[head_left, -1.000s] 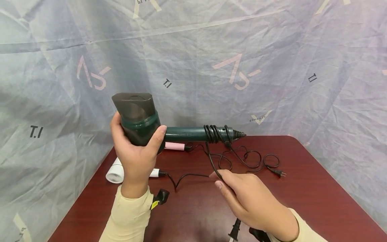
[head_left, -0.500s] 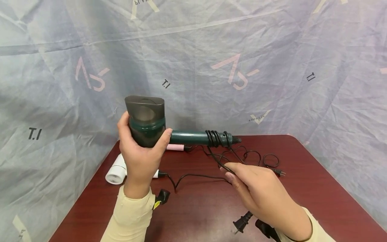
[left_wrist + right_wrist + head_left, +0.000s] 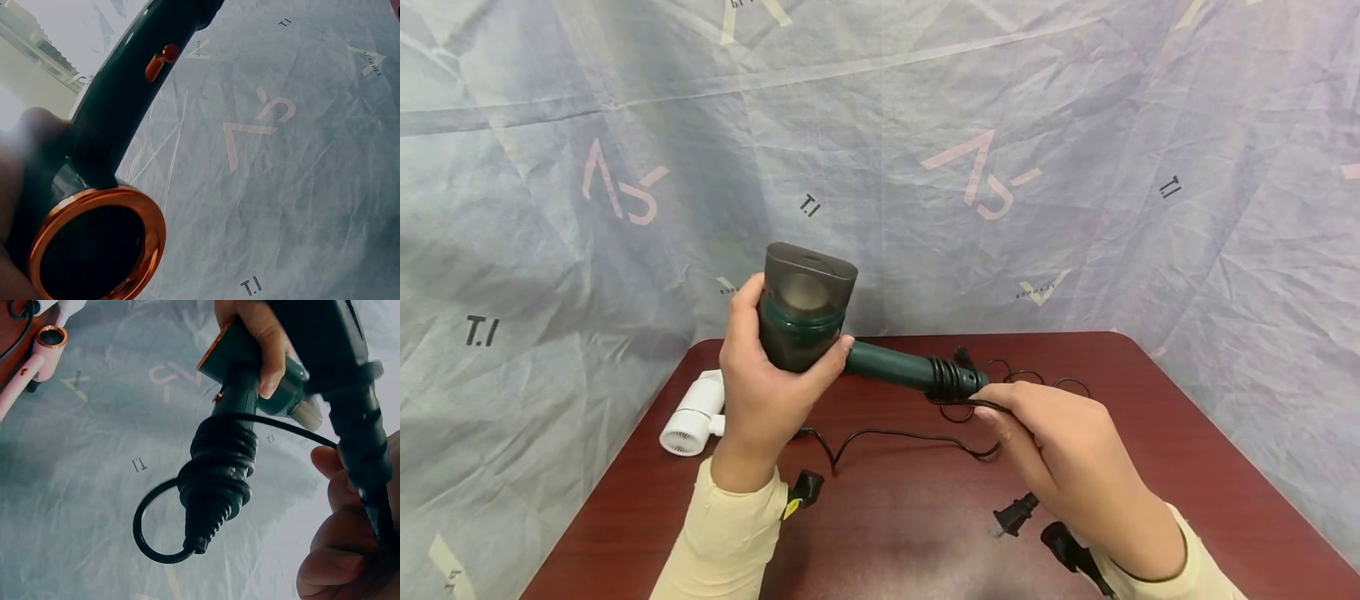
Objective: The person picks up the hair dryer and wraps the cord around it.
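Observation:
My left hand [image 3: 767, 400] grips a dark green hair dryer [image 3: 805, 337] round its barrel, the smoky nozzle pointing up. The handle [image 3: 891, 365] points right and dips slightly, held above the table. Several turns of black cord [image 3: 951, 380] wrap the handle's end. My right hand [image 3: 1075, 458] pinches the loose cord close beside that end, and its plug [image 3: 1015, 515] hangs below the palm. In the left wrist view the dryer's copper intake ring [image 3: 156, 228] and a copper switch [image 3: 161, 62] show. A loop of cord [image 3: 140, 522] stands out from the handle's tip in the right wrist view.
On the red-brown table [image 3: 880, 517] a white hair dryer [image 3: 696, 412] lies at the left, its cord [image 3: 887, 432] running right. A pink hair dryer [image 3: 47, 359] shows in the right wrist view. More black cord [image 3: 1071, 383] lies at the back right, before a grey cloth backdrop [image 3: 880, 167].
My left hand has moved right with the hair dryer, whose handle end now dips. My right hand has risen and moved right, drawing the cord round the handle; the plug has swung up and right.

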